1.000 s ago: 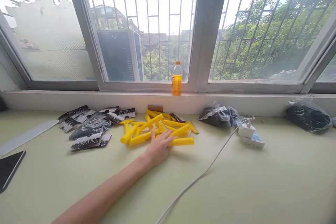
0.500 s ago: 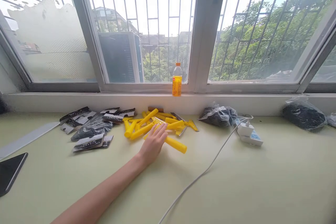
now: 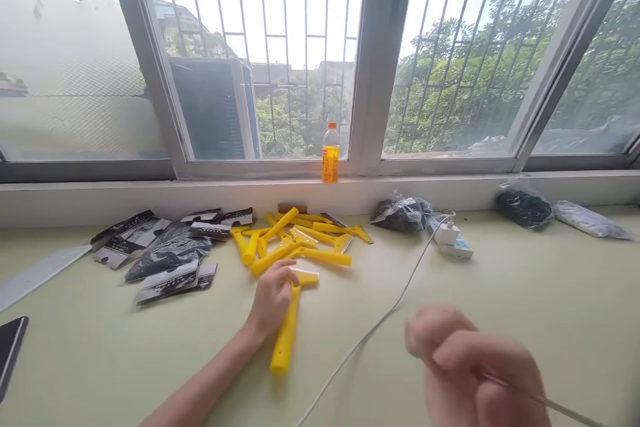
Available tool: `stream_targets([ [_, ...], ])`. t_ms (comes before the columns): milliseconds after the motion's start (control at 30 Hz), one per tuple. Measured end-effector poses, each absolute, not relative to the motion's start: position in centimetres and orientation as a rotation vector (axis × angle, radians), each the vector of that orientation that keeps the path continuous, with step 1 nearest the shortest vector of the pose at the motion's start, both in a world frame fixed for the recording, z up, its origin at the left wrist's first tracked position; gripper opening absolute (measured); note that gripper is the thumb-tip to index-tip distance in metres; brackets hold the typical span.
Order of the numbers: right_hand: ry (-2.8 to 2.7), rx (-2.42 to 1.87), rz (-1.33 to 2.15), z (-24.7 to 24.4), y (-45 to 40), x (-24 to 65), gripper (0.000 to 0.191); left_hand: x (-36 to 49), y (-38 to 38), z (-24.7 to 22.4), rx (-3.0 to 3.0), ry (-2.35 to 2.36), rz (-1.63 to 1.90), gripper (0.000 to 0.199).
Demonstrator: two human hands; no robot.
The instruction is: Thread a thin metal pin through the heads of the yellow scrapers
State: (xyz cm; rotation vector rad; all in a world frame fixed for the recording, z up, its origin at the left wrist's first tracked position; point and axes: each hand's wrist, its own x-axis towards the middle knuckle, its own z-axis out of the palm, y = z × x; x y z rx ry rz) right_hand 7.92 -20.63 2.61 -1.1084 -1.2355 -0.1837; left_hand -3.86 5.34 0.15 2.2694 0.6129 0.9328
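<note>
Near the middle of the pale green table, my left hand (image 3: 273,299) grips a yellow scraper (image 3: 286,330) by its head, the handle pointing toward me. Just behind it lies a pile of yellow scrapers (image 3: 280,240), heads and handles crossed. At the lower right, close to the camera and blurred, my right hand (image 3: 480,363) has its fingers curled around a thin grey rod or cord (image 3: 570,408); what this belongs to I cannot make out.
Black-and-white cards (image 3: 170,280) and a bagged dark bundle (image 3: 173,250) lie left. A white cable (image 3: 370,330) runs to a charger (image 3: 447,232). Dark bags (image 3: 403,213) sit by the wall. An orange bottle (image 3: 331,157) stands on the sill. A phone (image 3: 11,350) is far left.
One scraper has come out of the pile toward me with my left hand and turned handle-down. My right hand has come into view at the lower right. The view has shifted right.
</note>
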Motion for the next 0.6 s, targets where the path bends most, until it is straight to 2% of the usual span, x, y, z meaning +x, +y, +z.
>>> stream_targets([
  [100,-1.194,-1.250,-0.199,3.3,-15.0,9.2,0.027,-3.6,5.3,0.4,2.322,0.793,0.946,0.018],
  [133,-1.182,-1.384,-0.190,3.4,-13.4,9.9,0.026,-3.6,5.1,0.4,2.366,0.854,0.916,0.024],
  [233,-1.098,-1.667,-0.146,2.8,-10.2,11.6,0.034,-3.8,5.2,0.1,2.422,1.003,0.822,0.061],
  [300,-1.058,-1.759,-0.081,1.8,-9.7,12.4,0.041,-4.0,5.7,0.0,2.423,0.977,0.757,0.072],
  [433,-1.211,-1.785,0.091,0.4,-11.2,12.6,0.038,-4.5,7.0,0.7,2.524,0.805,0.634,0.071],
  [533,-1.205,-1.778,0.129,0.4,-12.0,12.4,0.034,-4.9,7.1,2.3,2.746,1.051,0.460,0.067],
  [600,-1.225,-1.737,0.127,0.4,-11.9,12.3,0.031,-5.1,6.6,3.6,2.830,1.269,0.232,0.057],
])
